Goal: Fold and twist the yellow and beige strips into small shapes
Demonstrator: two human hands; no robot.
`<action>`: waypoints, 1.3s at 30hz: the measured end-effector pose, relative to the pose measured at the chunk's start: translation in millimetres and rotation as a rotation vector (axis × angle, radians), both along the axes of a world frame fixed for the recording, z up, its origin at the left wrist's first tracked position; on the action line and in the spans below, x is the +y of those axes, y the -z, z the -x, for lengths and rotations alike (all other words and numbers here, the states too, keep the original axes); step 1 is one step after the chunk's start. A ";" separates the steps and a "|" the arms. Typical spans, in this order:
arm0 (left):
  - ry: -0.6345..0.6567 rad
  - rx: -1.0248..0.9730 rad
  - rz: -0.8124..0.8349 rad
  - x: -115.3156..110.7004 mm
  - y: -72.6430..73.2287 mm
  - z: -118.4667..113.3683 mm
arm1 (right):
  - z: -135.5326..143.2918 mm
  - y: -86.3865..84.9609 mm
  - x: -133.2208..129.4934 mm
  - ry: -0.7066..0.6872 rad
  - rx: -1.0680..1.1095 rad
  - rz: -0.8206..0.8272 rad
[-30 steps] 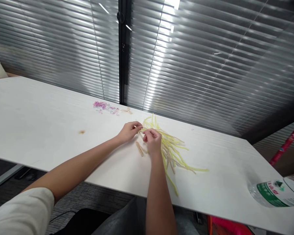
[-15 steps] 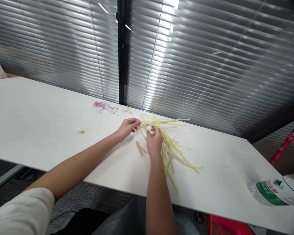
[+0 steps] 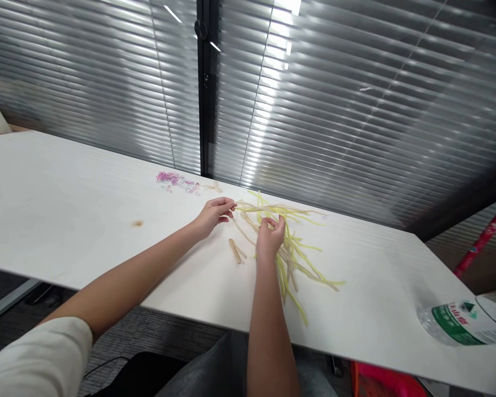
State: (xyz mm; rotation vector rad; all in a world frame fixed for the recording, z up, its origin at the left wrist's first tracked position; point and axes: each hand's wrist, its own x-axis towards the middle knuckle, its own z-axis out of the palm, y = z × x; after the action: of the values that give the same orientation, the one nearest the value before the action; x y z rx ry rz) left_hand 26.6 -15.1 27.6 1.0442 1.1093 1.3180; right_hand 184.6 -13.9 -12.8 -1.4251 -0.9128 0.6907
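Note:
My left hand point(image 3: 218, 214) pinches the left ends of several yellow and beige pipe cleaners point(image 3: 295, 210) between thumb and fingers. These strands stretch to the right, just above the white table. My right hand point(image 3: 270, 238) is closed with curled fingers at the strands; what lies between its fingertips is hidden. Under and beside it spreads a loose pile of more yellow and beige pipe cleaners point(image 3: 310, 270). One beige strand droops from the left hand toward the right wrist. Between the forearms lies a short folded beige piece point(image 3: 235, 251).
Small pink and purple loops point(image 3: 169, 178) are scattered near the table's back edge, beside another beige piece point(image 3: 215, 187). A clear bottle with a green and white label point(image 3: 458, 322) lies at the right. Window blinds point(image 3: 334, 110) rise behind the white table point(image 3: 86, 220).
My right hand has slid to the right, away from the left hand, and the stretched strands have shifted with it. The left hand has barely moved and keeps its pinch.

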 end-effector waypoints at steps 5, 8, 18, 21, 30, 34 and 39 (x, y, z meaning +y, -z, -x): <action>-0.004 -0.049 -0.013 1.5 1.3 2.2 | 0.8 2.0 4.3 0.020 0.142 0.003; -0.030 0.004 -0.019 1.0 -0.2 1.4 | -0.7 -0.6 3.8 0.016 0.252 -0.028; -0.109 0.055 -0.029 2.9 1.1 3.1 | -6.7 -13.9 -2.2 0.089 0.513 -0.076; -0.146 0.020 -0.023 3.7 0.7 4.6 | -8.0 -16.4 -3.1 0.109 0.546 -0.069; -0.278 -0.380 0.010 4.3 -15.8 14.6 | -9.0 -11.9 -0.1 0.135 0.540 -0.044; -0.293 -0.506 0.077 5.7 -17.1 18.3 | -9.0 -8.7 2.0 0.103 0.517 -0.005; -0.266 -0.586 0.108 6.3 -13.9 17.7 | -7.9 -6.1 3.2 0.060 0.526 0.032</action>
State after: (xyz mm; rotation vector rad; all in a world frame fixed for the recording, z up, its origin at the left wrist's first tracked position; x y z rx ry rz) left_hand 8.9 -8.8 41.5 0.3873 0.8698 1.6173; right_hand 192.5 -10.7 -6.7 -1.2050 -0.4468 0.9779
